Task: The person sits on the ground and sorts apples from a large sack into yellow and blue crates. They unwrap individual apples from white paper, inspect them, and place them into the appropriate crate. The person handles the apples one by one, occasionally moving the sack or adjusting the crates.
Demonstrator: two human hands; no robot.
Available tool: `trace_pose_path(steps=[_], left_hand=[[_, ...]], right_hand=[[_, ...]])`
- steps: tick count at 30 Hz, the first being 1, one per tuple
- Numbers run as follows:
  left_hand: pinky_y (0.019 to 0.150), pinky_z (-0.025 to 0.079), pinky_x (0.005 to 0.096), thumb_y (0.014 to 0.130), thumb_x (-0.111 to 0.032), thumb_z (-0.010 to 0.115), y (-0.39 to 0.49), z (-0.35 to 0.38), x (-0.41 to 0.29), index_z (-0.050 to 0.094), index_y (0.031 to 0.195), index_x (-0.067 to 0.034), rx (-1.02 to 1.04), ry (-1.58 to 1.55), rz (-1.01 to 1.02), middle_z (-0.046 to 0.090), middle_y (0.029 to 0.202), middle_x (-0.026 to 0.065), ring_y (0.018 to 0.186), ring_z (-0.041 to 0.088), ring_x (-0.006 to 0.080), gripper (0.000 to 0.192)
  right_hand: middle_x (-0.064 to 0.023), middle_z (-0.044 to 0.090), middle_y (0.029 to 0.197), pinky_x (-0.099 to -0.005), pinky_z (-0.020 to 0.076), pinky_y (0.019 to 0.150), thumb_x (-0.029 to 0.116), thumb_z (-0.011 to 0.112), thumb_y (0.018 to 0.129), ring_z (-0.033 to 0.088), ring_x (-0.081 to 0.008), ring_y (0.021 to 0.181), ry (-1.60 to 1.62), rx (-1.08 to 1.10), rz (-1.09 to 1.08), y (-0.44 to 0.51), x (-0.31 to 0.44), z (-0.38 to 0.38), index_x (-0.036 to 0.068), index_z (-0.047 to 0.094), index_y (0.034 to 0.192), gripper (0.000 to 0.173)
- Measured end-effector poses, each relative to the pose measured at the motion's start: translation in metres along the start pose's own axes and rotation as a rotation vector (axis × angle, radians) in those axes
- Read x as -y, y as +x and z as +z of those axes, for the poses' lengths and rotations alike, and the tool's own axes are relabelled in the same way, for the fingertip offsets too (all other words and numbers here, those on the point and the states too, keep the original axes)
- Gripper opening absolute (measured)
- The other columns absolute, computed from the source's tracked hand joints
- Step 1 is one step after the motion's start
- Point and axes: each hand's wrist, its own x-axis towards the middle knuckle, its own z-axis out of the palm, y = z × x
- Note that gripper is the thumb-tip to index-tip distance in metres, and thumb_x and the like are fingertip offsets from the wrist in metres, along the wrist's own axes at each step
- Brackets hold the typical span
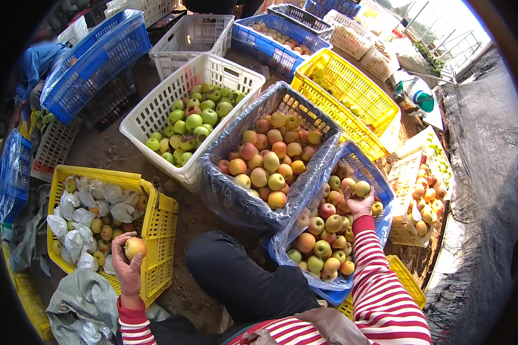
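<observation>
My left hand [127,267] grips a yellow-red apple [135,248] above the near right side of a yellow plastic crate [97,170]. In that crate lie bare apples and several apples wrapped in white paper [74,243]. My right hand [360,203] has its fingers around a pale yellow-green apple [362,189], over a blue crate [386,202] lined with clear plastic and filled with mixed apples [323,248]. Touching that crate, a dark plastic-lined crate [237,211] holds red-yellow apples [271,161].
A white crate [155,159] of green apples, some with brown rot, stands beyond. Farther back are a yellow crate [349,82] and a white crate [194,32]. Orange apples fill a crate [408,211] at right. A person in blue [41,64] is at far left.
</observation>
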Motion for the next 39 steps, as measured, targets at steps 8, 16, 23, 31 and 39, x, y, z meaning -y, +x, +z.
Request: trace_pose_path(steps=[8, 16, 23, 31, 39], left_hand=[[0.097, 0.055, 0.0394, 0.095, -0.022, 0.076, -0.06, -0.085, -0.025, 0.054, 0.127, -0.005, -0.483, -0.462, 0.057, 0.063, 0.123, 0.0134, 0.112, 0.065, 0.024, 0.042], [0.095, 0.055, 0.0392, 0.099, -0.026, 0.067, -0.384, -0.194, -0.059, 0.061, 0.132, -0.006, -1.209, -0.568, 0.228, 0.066, 0.131, 0.0147, 0.11, 0.067, 0.0273, 0.039], [0.088, 0.057, 0.034, 0.094, -0.035, 0.071, -0.707, -0.115, 0.016, 0.06, 0.117, -0.011, -2.481, -0.572, -0.239, 0.058, 0.118, 0.0057, 0.105, 0.057, 0.0229, 0.035], [0.088, 0.055, 0.0433, 0.101, -0.02, 0.054, -0.699, -0.072, 0.059, 0.057, 0.128, -0.003, -2.59, -0.193, -0.98, 0.063, 0.121, 0.0151, 0.1, 0.062, 0.0284, 0.033], [0.089, 0.05, 0.0316, 0.106, -0.01, 0.051, -0.389, -0.224, -0.069, 0.058, 0.126, 0.0, -1.544, 0.485, 0.022, 0.063, 0.124, 0.0101, 0.101, 0.065, 0.019, 0.023]], right_hand=[[-0.0209, 0.062, 0.13, -0.0523, 0.0586, 0.095, 0.035, 0.061, 0.099, 0.062, -0.0379, 0.115, -0.092, -0.181, -0.025, 0.093, 0.015, -0.043, 0.004, 0.059, 0.13, 0.044], [-0.0223, 0.066, 0.128, -0.0436, 0.0578, 0.099, 0.013, 0.051, 0.101, 0.065, -0.0343, 0.118, -0.677, 0.122, 0.004, 0.138, -0.025, 0.027, -0.009, 0.057, 0.13, 0.037], [-0.0184, 0.065, 0.134, -0.0363, 0.0555, 0.104, 0.012, 0.051, 0.106, 0.063, -0.0269, 0.125, -0.754, 0.65, 0.151, -0.072, -0.258, 0.152, -0.007, 0.059, 0.128, 0.03], [-0.0134, 0.07, 0.116, -0.036, 0.06, 0.084, 0.009, 0.054, 0.102, 0.071, -0.0244, 0.104, -0.775, 0.951, 0.572, -0.352, -0.469, 0.217, 0.0, 0.061, 0.123, 0.023], [-0.0119, 0.07, 0.108, -0.0348, 0.0584, 0.077, 0.007, 0.049, 0.102, 0.073, -0.0233, 0.095, -0.959, 1.072, 0.664, -0.437, -0.577, 0.206, 0.003, 0.057, 0.125, 0.024]])
